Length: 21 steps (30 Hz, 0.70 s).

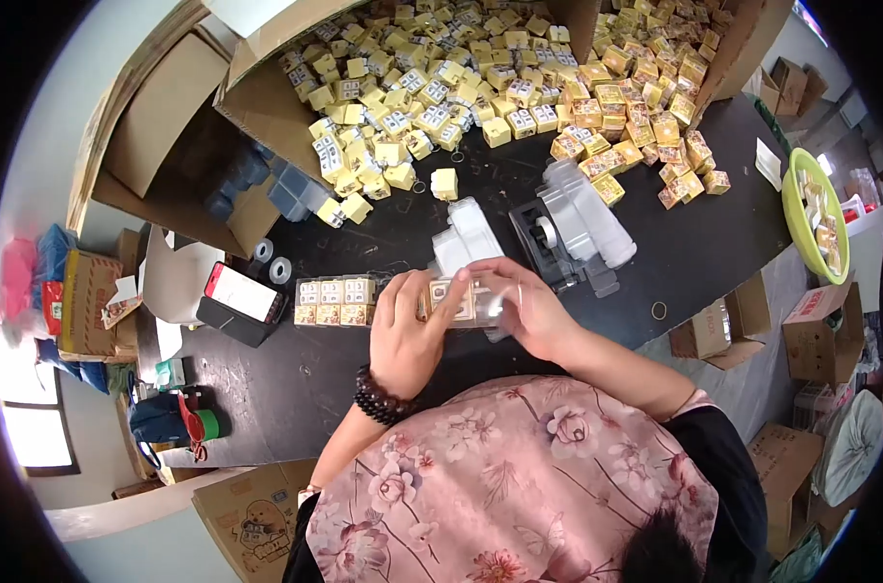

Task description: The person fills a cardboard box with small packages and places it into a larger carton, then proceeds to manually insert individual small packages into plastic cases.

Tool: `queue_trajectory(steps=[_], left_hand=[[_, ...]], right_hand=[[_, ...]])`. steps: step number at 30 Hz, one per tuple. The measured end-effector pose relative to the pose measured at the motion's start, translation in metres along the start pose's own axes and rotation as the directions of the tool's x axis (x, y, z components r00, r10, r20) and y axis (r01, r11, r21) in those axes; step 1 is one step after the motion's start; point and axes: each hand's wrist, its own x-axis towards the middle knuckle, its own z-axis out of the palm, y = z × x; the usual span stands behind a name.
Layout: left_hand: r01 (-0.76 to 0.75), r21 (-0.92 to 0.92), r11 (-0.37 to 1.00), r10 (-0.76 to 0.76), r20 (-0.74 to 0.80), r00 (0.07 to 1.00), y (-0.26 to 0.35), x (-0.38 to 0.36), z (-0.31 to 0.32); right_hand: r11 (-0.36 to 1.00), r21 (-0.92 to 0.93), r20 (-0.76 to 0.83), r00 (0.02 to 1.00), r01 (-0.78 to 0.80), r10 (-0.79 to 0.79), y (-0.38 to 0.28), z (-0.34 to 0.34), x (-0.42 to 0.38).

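1. The clear plastic pack (468,302) lies at the centre of the frame, between the two hands, with printed blocks showing through it; its long axis appears to run left to right across the picture.
2. The left hand (403,321) lies over the pack's left part, fingers bent down on it and thumb stretched toward the right: it is holding the pack.
3. The right hand (537,319) is curved around the right end, on the opposite side of the pack; blur there means I cannot tell whether it grips or only touches.
4. Neither hand is clearly nearer, the pack being bridged by both; the key relation is left hand, pack, right hand, roughly in one line.
5. Left of the left hand sits a filled row of blocks (335,301), lying along much the same line (the hand hides whether it meets the pack).
6. Just above the hands, nearer the frame's top, stand clear trays (461,239) on the black table (296,398).
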Motion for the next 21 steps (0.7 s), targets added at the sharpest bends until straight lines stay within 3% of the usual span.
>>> queue_trajectory(steps=[1, 3, 7, 13, 15, 16, 18, 21], left_hand=[[-0.026, 0.070, 0.997, 0.019, 0.095, 0.995, 0.001, 0.006, -0.011], [-0.128, 0.222, 0.967, 0.073, 0.239, 0.968, 0.008, 0.018, -0.026], [-0.293, 0.354, 0.888, 0.171, 0.336, 0.926, 0.017, 0.032, -0.041], [-0.414, 0.392, 0.822, 0.247, 0.410, 0.878, 0.032, 0.053, -0.048], [-0.405, 0.371, 0.836, 0.241, 0.414, 0.878, 0.034, 0.060, -0.047], [-0.382, 0.359, 0.851, 0.229, 0.401, 0.887, 0.036, 0.062, -0.046], [-0.303, 0.305, 0.903, 0.185, 0.362, 0.914, 0.032, 0.060, -0.042], [-0.001, -0.065, 0.998, 0.022, 0.323, 0.946, 0.024, 0.054, -0.035]], right_hand=[[0.994, 0.047, 0.014, 0.995, -0.103, 0.102, 0.003, -0.005, 0.000], [0.913, 0.326, 0.135, 0.968, -0.245, 0.212, 0.020, -0.016, -0.001], [0.888, 0.388, 0.121, 0.969, -0.247, 0.217, 0.028, -0.015, -0.002], [0.838, 0.474, 0.198, 0.960, -0.271, 0.199, 0.027, -0.030, -0.009], [0.858, 0.478, 0.110, 0.982, -0.187, 0.153, 0.021, -0.031, -0.013], [0.886, 0.447, 0.128, 0.989, -0.124, 0.074, 0.023, -0.038, -0.015], [0.945, 0.326, 0.019, 0.999, 0.031, -0.040, 0.020, -0.047, -0.024], [0.942, 0.280, -0.213, 0.969, 0.186, -0.128, -0.007, -0.069, -0.044]])
